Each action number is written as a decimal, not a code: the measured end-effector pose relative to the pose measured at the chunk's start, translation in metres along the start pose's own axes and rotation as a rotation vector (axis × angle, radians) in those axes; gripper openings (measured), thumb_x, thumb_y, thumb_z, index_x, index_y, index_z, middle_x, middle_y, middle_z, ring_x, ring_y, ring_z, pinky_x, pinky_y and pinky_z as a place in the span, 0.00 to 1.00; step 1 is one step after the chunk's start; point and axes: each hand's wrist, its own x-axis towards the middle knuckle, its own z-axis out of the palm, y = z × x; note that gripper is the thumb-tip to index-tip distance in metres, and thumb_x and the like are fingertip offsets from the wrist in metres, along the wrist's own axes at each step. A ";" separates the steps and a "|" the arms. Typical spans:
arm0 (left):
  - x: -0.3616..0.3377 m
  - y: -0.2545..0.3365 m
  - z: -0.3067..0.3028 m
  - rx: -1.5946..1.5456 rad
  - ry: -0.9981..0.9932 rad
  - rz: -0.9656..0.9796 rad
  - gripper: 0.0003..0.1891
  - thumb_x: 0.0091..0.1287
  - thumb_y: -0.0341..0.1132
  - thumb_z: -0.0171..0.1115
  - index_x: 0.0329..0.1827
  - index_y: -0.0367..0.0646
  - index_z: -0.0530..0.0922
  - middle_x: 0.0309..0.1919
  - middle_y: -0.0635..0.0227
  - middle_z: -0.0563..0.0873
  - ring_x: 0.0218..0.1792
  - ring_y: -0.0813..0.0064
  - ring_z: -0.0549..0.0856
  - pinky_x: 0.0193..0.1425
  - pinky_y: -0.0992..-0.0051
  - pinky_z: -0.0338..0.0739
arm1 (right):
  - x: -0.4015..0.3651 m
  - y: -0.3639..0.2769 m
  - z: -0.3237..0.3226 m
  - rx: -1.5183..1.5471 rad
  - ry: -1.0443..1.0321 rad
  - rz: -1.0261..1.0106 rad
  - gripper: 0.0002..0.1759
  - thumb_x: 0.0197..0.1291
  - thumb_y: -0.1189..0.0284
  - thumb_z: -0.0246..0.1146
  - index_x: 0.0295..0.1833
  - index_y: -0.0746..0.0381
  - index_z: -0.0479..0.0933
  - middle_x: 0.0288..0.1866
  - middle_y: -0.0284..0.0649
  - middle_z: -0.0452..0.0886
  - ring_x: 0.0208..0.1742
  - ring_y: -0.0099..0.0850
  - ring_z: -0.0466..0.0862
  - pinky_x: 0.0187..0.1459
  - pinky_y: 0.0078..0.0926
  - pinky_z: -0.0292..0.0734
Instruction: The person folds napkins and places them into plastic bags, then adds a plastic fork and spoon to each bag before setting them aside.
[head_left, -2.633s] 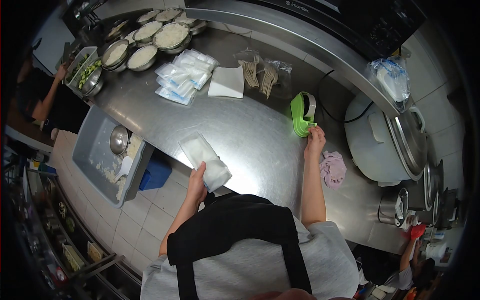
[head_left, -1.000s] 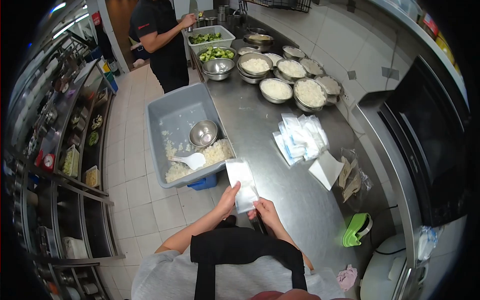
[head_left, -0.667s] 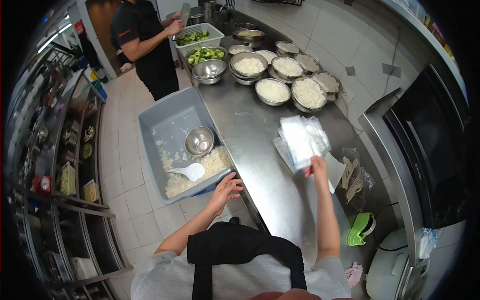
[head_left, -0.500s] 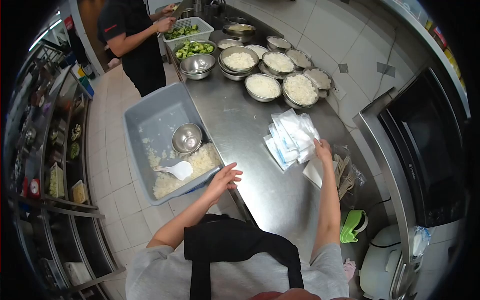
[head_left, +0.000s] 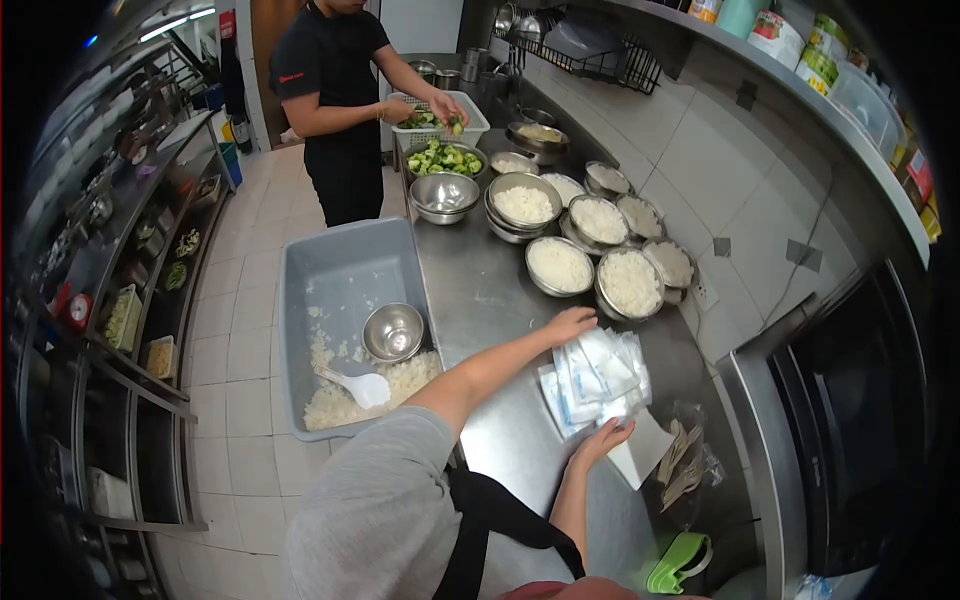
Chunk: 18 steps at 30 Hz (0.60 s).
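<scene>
A loose stack of flat white-and-blue plastic packets (head_left: 600, 372) lies on the steel counter in front of me. My left hand (head_left: 573, 326) reaches across to the stack's far left corner, its fingers curled down at the edge. At the near edge, my right hand (head_left: 602, 440) grips the packets from below, partly blurred. A white flat piece (head_left: 640, 450) sits beside the right hand, next to a clear bag of wooden cutlery (head_left: 682, 462).
Left of the counter stands a grey tub (head_left: 300, 300) with rice, a steel bowl (head_left: 393, 332) and a white rice paddle (head_left: 368, 390). Several rice bowls (head_left: 560, 266) crowd the back. A person (head_left: 335, 110) handles green vegetables at a white basket (head_left: 478, 110). A microwave (head_left: 850, 420) is at right.
My left hand has moved from beside the tub to the packets' far corner. My right hand has shifted to their near edge. The view has turned, and the co-worker's hands have moved.
</scene>
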 end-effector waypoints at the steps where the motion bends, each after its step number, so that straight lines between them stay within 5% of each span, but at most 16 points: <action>1: 0.002 -0.001 0.005 -0.083 -0.032 -0.010 0.28 0.67 0.51 0.49 0.60 0.37 0.70 0.57 0.53 0.75 0.60 0.57 0.72 0.64 0.67 0.64 | 0.004 0.000 0.005 0.000 -0.004 -0.008 0.33 0.68 0.62 0.47 0.69 0.71 0.46 0.71 0.55 0.48 0.71 0.45 0.54 0.69 0.35 0.48; 9: -0.025 0.009 0.018 -0.215 -0.129 0.056 0.23 0.68 0.45 0.51 0.60 0.38 0.71 0.56 0.54 0.76 0.58 0.61 0.74 0.62 0.70 0.66 | 0.017 -0.012 0.019 -0.008 -0.014 0.030 0.37 0.68 0.57 0.45 0.71 0.70 0.43 0.73 0.56 0.43 0.73 0.47 0.48 0.70 0.37 0.44; 12: -0.039 0.017 0.003 -0.084 -0.007 0.166 0.22 0.68 0.43 0.52 0.61 0.40 0.70 0.56 0.57 0.75 0.58 0.63 0.74 0.61 0.70 0.67 | 0.019 -0.009 0.013 0.003 -0.014 0.003 0.37 0.68 0.56 0.44 0.71 0.71 0.43 0.73 0.57 0.42 0.73 0.47 0.48 0.70 0.37 0.43; 14: -0.058 0.028 -0.012 -0.162 0.149 0.155 0.22 0.67 0.41 0.53 0.62 0.42 0.70 0.56 0.60 0.74 0.57 0.65 0.73 0.59 0.70 0.68 | 0.018 -0.013 0.002 -0.008 -0.010 -0.006 0.36 0.68 0.57 0.45 0.71 0.70 0.44 0.73 0.55 0.43 0.74 0.46 0.48 0.70 0.37 0.43; 18: -0.122 0.036 -0.035 -0.436 0.142 0.029 0.20 0.67 0.39 0.54 0.60 0.42 0.71 0.56 0.64 0.75 0.56 0.70 0.74 0.58 0.71 0.69 | -0.003 -0.024 -0.037 -0.046 -0.056 -0.111 0.31 0.67 0.63 0.49 0.70 0.66 0.50 0.74 0.50 0.44 0.74 0.42 0.49 0.70 0.37 0.46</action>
